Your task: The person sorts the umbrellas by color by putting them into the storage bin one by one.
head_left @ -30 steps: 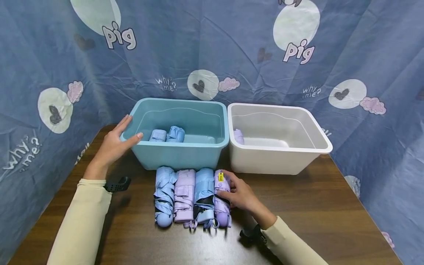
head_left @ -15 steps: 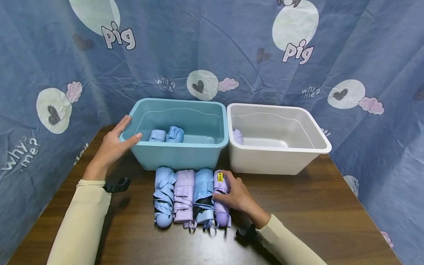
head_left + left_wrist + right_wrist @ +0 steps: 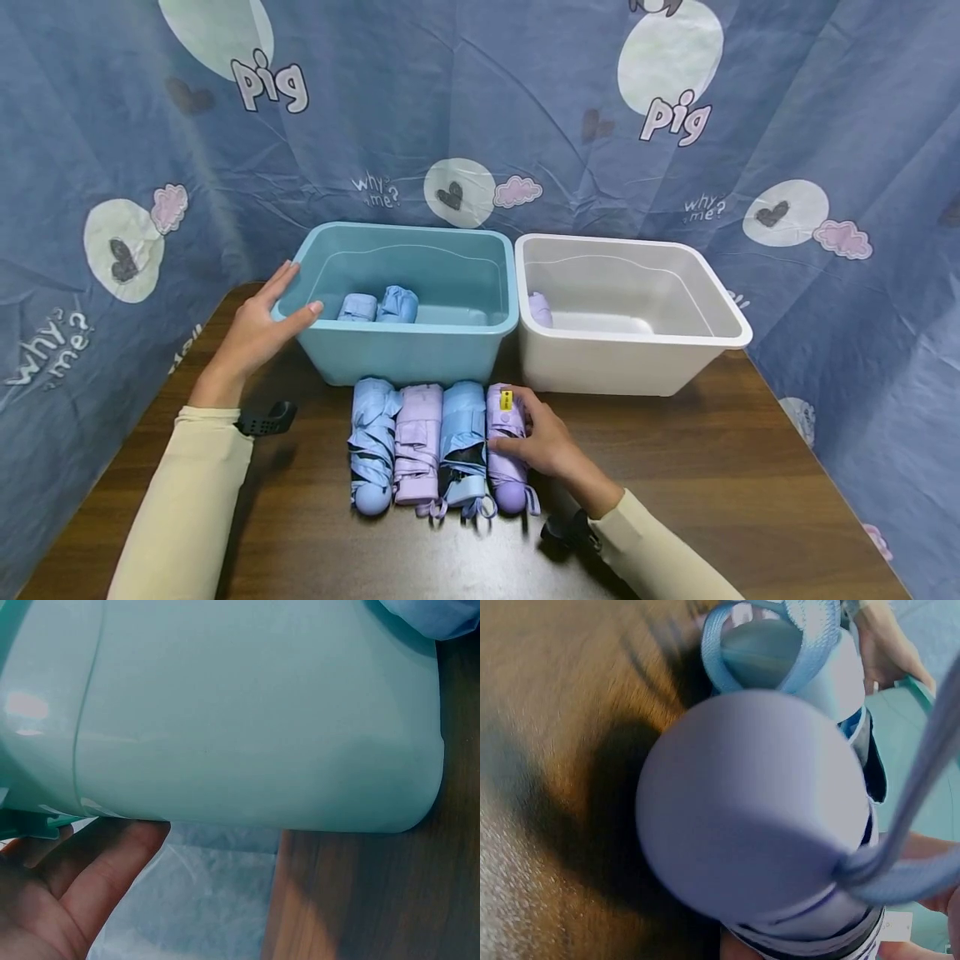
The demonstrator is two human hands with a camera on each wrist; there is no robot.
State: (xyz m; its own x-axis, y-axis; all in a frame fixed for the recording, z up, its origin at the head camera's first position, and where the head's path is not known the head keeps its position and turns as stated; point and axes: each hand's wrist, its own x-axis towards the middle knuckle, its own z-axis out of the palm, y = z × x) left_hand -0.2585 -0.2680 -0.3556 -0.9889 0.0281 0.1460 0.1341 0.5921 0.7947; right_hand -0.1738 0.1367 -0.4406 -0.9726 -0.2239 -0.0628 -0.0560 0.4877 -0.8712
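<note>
Four folded umbrellas lie side by side on the table: a light blue umbrella, a pinkish-lavender umbrella, another blue umbrella and, rightmost, a lavender umbrella with a yellow tag. My right hand grips this rightmost one, thumb on its near left side, fingers round its right. Its round handle end and strap fill the right wrist view. My left hand rests at the left corner of the blue bin, fingers straight along the rim; the left wrist view shows fingers against its outer wall.
Two blue rolled umbrellas lie inside the blue bin. Beside it stands a white bin with one lavender umbrella at its left wall. A printed blue cloth hangs behind the wooden table.
The rightmost lavender umbrella has shifted slightly right and turned in my right hand, opening a small gap from the blue one beside it. My left hand stays at the bin.
</note>
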